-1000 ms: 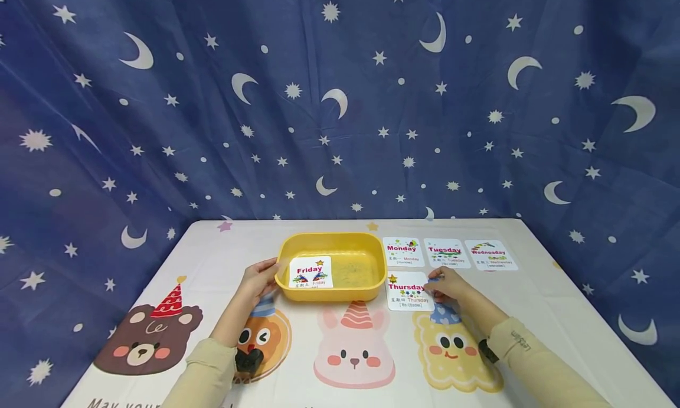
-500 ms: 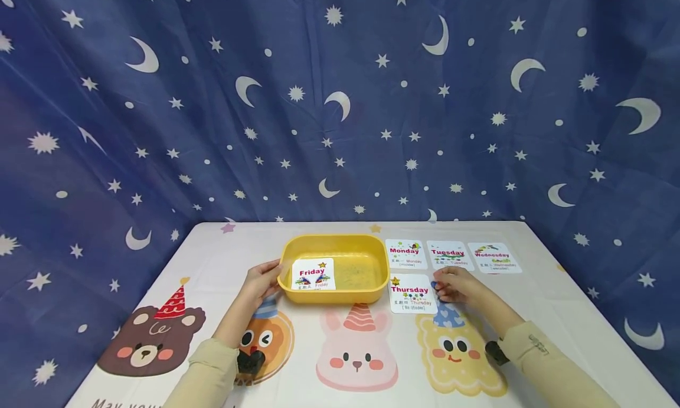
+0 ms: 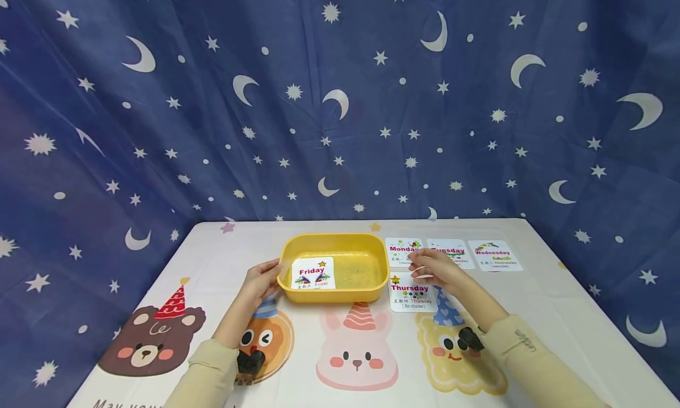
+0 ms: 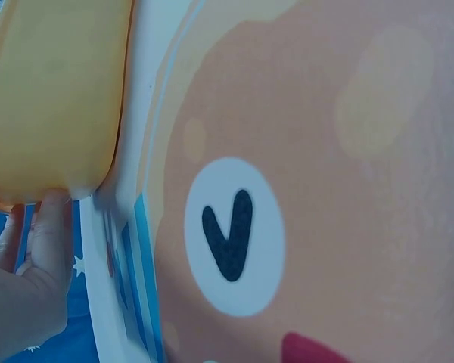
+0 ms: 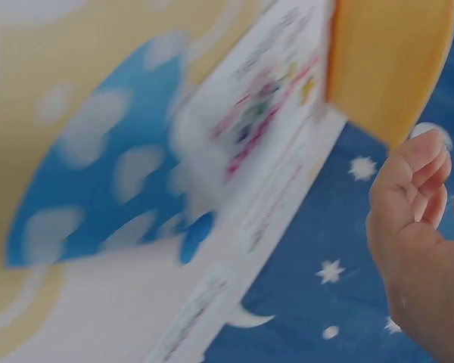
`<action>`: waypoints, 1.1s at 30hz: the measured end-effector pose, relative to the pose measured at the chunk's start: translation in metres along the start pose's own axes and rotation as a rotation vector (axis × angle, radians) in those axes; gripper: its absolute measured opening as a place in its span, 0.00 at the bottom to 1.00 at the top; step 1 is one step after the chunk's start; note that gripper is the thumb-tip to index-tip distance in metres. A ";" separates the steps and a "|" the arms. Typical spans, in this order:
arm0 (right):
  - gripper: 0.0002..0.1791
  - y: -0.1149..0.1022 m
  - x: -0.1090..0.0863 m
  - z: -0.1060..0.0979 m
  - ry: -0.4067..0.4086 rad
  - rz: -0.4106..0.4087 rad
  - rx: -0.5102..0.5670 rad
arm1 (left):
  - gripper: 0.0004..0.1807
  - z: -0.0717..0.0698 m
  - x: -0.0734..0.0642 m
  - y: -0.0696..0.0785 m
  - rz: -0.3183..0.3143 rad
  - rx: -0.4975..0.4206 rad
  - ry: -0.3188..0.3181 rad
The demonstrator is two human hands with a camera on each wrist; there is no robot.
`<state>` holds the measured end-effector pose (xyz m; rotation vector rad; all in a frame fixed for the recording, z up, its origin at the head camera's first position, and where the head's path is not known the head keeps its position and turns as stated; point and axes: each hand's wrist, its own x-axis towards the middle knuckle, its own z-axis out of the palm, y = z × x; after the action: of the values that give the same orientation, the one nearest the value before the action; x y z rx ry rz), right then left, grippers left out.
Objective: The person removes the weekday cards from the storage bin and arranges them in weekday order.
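At the left end of a yellow plastic basin point(image 3: 362, 296), my left hand point(image 3: 259, 283) grips the rim. The left wrist view has the fingers point(image 4: 54, 234) against the basin's end wall. A "Friday" card point(image 3: 312, 273) lies inside the basin. My right hand point(image 3: 438, 270) holds nothing, its fingers loosely bent and raised above the cards. From the head it overlaps the "Thursday" card point(image 3: 413, 302), the "Monday" card point(image 3: 398, 259) and the "Tuesday" card point(image 3: 461, 260), partly hiding them. In the right wrist view the fingers point(image 5: 424, 162) appear near the basin's end.
To the right of "Tuesday" lies a "Wednesday" card point(image 3: 495, 260). The white tablecloth point(image 3: 249, 237) carries printed cartoon animals. Behind the table hangs a blue curtain point(image 3: 297, 160) with moons and stars.
My right hand has let go of the "Thursday" card's right edge, then lifted and moved left and away over the cards. The left hand stays on the basin.
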<state>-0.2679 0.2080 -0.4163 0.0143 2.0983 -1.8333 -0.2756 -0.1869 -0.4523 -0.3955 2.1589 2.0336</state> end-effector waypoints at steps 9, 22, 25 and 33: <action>0.24 -0.022 0.007 0.036 -0.044 -0.047 0.002 | 0.25 -0.001 -0.001 0.001 -0.009 0.005 0.006; 0.20 -0.042 0.022 0.062 -0.104 -0.050 -0.007 | 0.25 0.000 0.001 0.002 -0.007 -0.013 -0.008; 0.21 -0.044 0.027 0.070 -0.105 -0.031 -0.006 | 0.25 -0.001 0.002 0.002 -0.007 -0.024 -0.011; 0.22 -0.043 0.038 0.087 -0.098 0.000 0.004 | 0.25 0.001 -0.001 0.003 -0.006 -0.036 -0.016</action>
<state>-0.2912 0.1088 -0.3942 -0.0728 2.0270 -1.8007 -0.2753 -0.1853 -0.4488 -0.3890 2.1120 2.0685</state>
